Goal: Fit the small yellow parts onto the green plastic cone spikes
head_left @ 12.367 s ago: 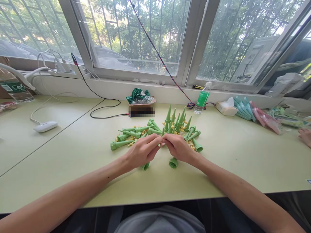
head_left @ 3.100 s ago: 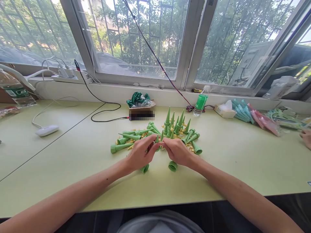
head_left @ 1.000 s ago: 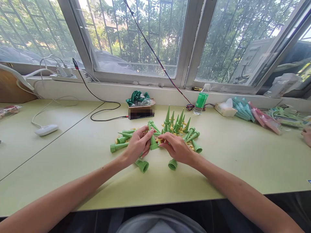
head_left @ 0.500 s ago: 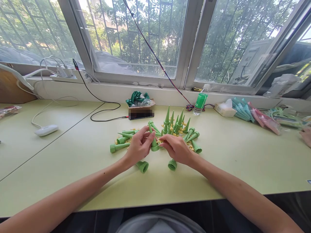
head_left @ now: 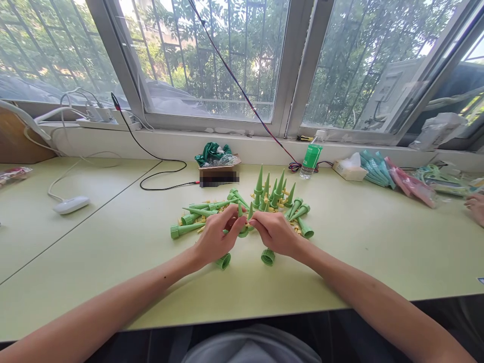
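Observation:
My left hand (head_left: 219, 231) is closed around a green plastic watering spike (head_left: 240, 210), held with its point up and its wide ribbed end low. My right hand (head_left: 275, 232) pinches at the spike's side, where a bit of yellow shows between the fingertips; most of that small yellow piece is hidden. Behind the hands, several green spikes (head_left: 279, 191) stand upright with yellow valves in their sides. More spikes (head_left: 186, 230) lie to the left, and others (head_left: 304, 227) to the right. Two further spikes lie nearer me, one with its open cap end (head_left: 268, 257) towards me.
At the back stand an open carton (head_left: 217, 164) with green plastic wrapping, a water bottle (head_left: 311, 156) and a tissue box (head_left: 350, 170). Bagged goods (head_left: 410, 181) lie to the right. A white mouse (head_left: 71, 205) is on the left. Another person's hand (head_left: 475, 205) shows at the right edge.
The spike in my left hand has turned a little more upright, and the left fingers have shifted on it. My right hand stays nearly in place. The other person's hand has moved slightly inward.

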Tool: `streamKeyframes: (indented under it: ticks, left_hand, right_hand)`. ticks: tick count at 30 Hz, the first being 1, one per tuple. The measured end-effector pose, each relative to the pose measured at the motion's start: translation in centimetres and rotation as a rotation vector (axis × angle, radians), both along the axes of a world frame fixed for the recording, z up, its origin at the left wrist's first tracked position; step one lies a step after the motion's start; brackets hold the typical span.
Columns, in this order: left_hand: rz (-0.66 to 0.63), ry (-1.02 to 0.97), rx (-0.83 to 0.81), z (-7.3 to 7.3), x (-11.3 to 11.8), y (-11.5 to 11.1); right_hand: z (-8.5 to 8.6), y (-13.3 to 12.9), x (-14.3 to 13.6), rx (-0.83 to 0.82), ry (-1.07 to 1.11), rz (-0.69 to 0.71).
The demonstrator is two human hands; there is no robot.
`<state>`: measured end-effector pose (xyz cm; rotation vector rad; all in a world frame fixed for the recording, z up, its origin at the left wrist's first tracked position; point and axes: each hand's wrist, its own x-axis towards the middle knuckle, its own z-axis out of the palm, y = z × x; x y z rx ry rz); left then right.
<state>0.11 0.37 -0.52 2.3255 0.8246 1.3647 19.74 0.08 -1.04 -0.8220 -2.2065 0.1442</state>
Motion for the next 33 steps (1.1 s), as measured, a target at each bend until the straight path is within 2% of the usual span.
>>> streamKeyframes:
  ticks: [5, 12, 22, 33]
  left_hand:
    - [0.013, 0.069, 0.172, 0.15, -0.06, -0.10]
    - [-0.046, 0.119, 0.270, 0.31, -0.03, -0.37]
    - [-0.126, 0.169, 0.299, 0.07, -0.16, -0.15]
    - [-0.076, 0.172, 0.287, 0.18, -0.17, -0.15]
  right_hand:
    - [-0.11, -0.06, -0.03, -0.035, 0.005, -0.005]
    - [-0.16, -0.11, -0.31, -0.121, 0.016, -0.028]
    - [-0.31, -0.10, -0.38, -0.130, 0.048, -0.031]
    - [-0.15, -0.06, -0.29, -0.164, 0.114, -0.057]
